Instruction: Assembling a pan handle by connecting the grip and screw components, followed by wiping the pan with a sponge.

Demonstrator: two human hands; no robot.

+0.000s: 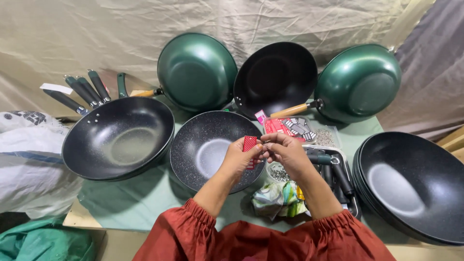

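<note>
I see a small red ribbed card, flat and rectangular, held upright above the speckled pan. Its lower part is hidden behind fingers

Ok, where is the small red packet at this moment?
In the head view the small red packet sits centre frame, pinched in the left hand beside the right hand, above the speckled black pan.

Single head cam, no second view to overlap. Looks steeply down and forward from above the bench, close in: left hand and right hand sit centre frame, red sleeves fill the bottom edge, draped cloth backdrop closes the top.
</note>
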